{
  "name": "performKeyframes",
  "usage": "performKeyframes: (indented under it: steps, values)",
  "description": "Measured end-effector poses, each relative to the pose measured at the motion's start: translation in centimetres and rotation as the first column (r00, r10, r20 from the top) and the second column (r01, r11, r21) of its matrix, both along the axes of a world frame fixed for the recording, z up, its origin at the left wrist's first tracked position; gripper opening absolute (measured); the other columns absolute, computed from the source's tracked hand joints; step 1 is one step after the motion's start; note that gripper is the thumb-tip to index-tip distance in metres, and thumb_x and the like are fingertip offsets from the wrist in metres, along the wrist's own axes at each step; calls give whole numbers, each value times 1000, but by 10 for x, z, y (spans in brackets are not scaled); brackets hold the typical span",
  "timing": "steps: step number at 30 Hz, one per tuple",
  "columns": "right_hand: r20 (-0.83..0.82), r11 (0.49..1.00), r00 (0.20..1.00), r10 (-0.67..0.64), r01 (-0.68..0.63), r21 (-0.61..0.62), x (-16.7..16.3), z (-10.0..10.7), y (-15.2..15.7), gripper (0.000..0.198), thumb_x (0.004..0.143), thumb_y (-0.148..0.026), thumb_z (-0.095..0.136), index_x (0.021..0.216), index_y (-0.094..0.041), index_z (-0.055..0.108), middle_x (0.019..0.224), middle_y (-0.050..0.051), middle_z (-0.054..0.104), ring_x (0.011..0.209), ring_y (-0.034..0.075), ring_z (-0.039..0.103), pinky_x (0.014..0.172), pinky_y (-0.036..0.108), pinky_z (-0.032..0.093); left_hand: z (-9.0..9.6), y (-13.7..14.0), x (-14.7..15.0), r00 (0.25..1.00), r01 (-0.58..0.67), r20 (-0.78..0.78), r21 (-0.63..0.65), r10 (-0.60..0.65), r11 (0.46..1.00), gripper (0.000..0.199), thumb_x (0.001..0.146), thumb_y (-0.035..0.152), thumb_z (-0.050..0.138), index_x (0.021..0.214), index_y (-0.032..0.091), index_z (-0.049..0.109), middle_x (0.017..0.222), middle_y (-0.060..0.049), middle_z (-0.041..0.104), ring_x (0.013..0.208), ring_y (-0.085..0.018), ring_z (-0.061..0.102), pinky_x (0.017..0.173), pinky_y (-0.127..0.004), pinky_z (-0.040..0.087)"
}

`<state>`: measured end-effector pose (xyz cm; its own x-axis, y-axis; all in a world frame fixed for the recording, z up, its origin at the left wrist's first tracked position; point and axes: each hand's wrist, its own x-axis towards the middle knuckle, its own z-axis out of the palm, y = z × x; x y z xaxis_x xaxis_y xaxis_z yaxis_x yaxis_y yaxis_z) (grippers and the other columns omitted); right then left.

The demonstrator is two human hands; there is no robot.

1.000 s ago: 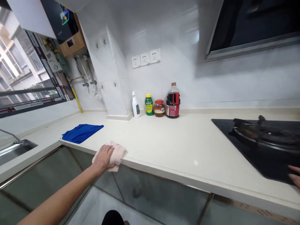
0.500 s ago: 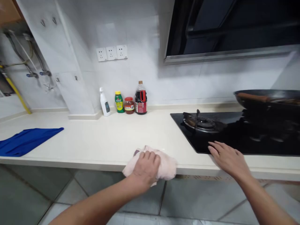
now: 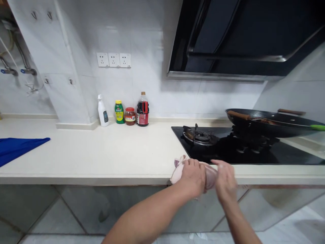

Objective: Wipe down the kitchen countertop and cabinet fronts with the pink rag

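A pale pink cloth (image 3: 177, 172) with a mauve side is bunched at the counter's front edge, just below the stove's left corner. My left hand (image 3: 193, 174) is closed over it, knuckles up. On the cloth's right side, where the mauve part shows, my right hand (image 3: 225, 181) meets it, slightly blurred. Its fingers appear curled at the cloth's edge, with one finger sticking out to the left; the fingertips are partly hidden.
On the cream counter (image 3: 101, 152) lie a blue cloth (image 3: 20, 147) and, by the wall, a white spray bottle (image 3: 103, 113), green bottle (image 3: 119, 112), red-lidded jar (image 3: 130, 117) and dark sauce bottle (image 3: 143, 112). A black stove (image 3: 218, 152) holds a wok (image 3: 276, 125). Above hangs a range hood (image 3: 228, 40).
My left hand has carried the cloth right along the counter edge. My right hand has left the stove's front edge and come to the cloth. The view has turned right.
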<state>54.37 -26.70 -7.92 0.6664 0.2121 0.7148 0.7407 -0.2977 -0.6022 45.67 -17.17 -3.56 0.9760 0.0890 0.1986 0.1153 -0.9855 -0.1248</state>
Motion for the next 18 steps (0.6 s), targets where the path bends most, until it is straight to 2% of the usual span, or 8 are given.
performKeyframes:
  steps: [2, 5, 7, 8, 10, 13, 15, 18]
  values:
    - [64, 987, 996, 64, -54, -151, -36, -7, 10, 58, 102, -52, 20, 119, -24, 68, 126, 11, 63, 120, 28, 52, 108, 50, 35, 2, 13, -15, 994, 103, -24, 4, -103, 995, 80, 71, 48, 79, 137, 10, 54, 133, -22, 56, 121, -37, 49, 113, -57, 29]
    - [157, 945, 987, 35, 19, -328, -68, -15, 27, 54, 103, -50, 22, 130, -30, 64, 138, 8, 57, 125, 29, 48, 111, 55, 26, 3, 51, -59, 976, 219, 11, -48, -218, 975, 80, 80, 47, 73, 148, 17, 44, 150, -18, 48, 135, -35, 43, 114, -53, 32]
    - [226, 918, 974, -2, 92, -386, -77, -17, 38, 51, 102, -50, 27, 132, -31, 64, 140, 9, 56, 126, 31, 47, 110, 59, 22, 1, 86, -97, 979, 194, 85, -141, -184, 971, 89, 80, 59, 72, 151, 17, 39, 155, -20, 43, 142, -37, 38, 112, -54, 35]
    - [266, 907, 964, -19, 128, -402, -80, -17, 43, 48, 101, -51, 32, 130, -31, 65, 139, 10, 57, 126, 32, 46, 110, 61, 20, 1, 106, -116, 978, 182, 129, -173, -161, 968, 84, 83, 63, 68, 150, 19, 42, 154, -20, 45, 143, -36, 39, 113, -54, 35]
    - [339, 902, 940, -47, 186, -389, -86, -20, 52, 40, 99, -51, 43, 123, -32, 69, 137, 9, 59, 128, 35, 44, 109, 63, 18, -1, 147, -151, 977, 127, 196, -201, -87, 971, 65, 91, 62, 59, 142, 22, 52, 150, -19, 51, 141, -34, 43, 112, -51, 36]
    - [405, 941, 911, -72, 197, -276, -88, -27, 60, 31, 97, -48, 51, 112, -31, 73, 129, 7, 64, 126, 33, 46, 108, 57, 22, -3, 198, -190, 972, -62, 213, -189, 102, 980, 50, 96, 58, 51, 132, 23, 62, 139, -16, 61, 133, -32, 51, 108, -50, 39]
    - [465, 966, 885, -4, 124, -228, -78, -33, 56, 29, 96, -47, 54, 109, -31, 73, 126, 6, 66, 123, 30, 50, 108, 53, 25, -4, 221, -208, 967, -149, 183, -169, 180, 974, 48, 99, 57, 45, 128, 24, 65, 136, -14, 64, 130, -31, 55, 105, -49, 41]
    - [533, 977, 843, 73, 48, -208, -42, -43, 34, 28, 95, -45, 57, 113, -29, 72, 125, 5, 67, 123, 28, 52, 109, 49, 26, -6, 239, -229, 966, -174, 169, -126, 194, 977, 51, 101, 58, 38, 131, 26, 64, 140, -12, 62, 130, -29, 56, 103, -47, 42]
